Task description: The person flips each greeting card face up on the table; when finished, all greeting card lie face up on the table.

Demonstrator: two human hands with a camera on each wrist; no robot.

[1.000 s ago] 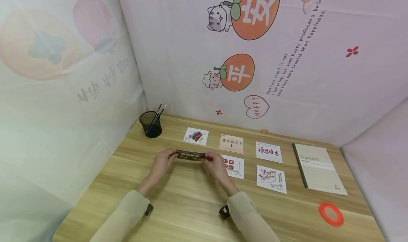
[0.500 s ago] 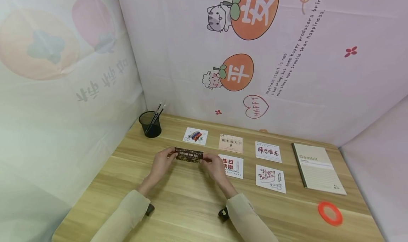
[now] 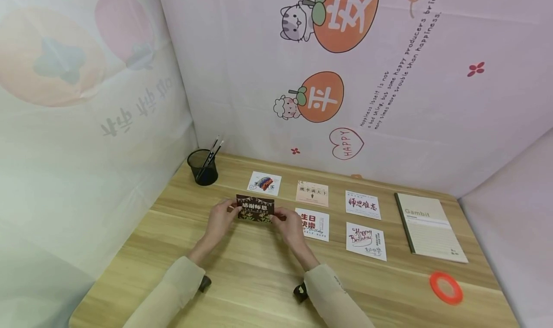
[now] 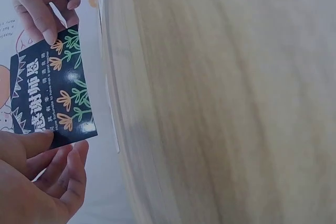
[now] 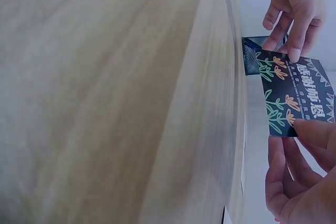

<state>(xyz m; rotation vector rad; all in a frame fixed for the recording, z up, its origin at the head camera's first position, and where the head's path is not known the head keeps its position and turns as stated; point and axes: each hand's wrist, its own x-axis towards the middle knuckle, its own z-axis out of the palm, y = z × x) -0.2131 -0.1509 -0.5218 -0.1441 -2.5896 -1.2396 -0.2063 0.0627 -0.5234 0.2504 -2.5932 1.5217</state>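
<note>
A dark greeting card [image 3: 256, 209] with white Chinese lettering, bunting and green and orange plants is held up above the table, its printed face tilted toward the head camera. My left hand [image 3: 219, 222] pinches its left edge between thumb and fingers. On the opposite edge, my right hand [image 3: 290, 228] pinches it the same way. Both wrist views show the card [image 4: 58, 90] spanning the two hands, thumbs on the printed side and fingers behind. Just right of my right hand lies a white card with red lettering [image 3: 317, 224], partly covered by that hand.
Along the back lie a white card with a colourful drawing [image 3: 264, 183], a pink card [image 3: 312, 193] and more white cards [image 3: 366, 241]. A black mesh pen holder [image 3: 203, 168] stands back left. To the right are a notebook [image 3: 429, 227] and a red tape ring [image 3: 436, 289].
The card has tilted up from nearly edge-on, so its printed face now shows much more fully. Both hands keep their pinch on its edges and have hardly shifted.
</note>
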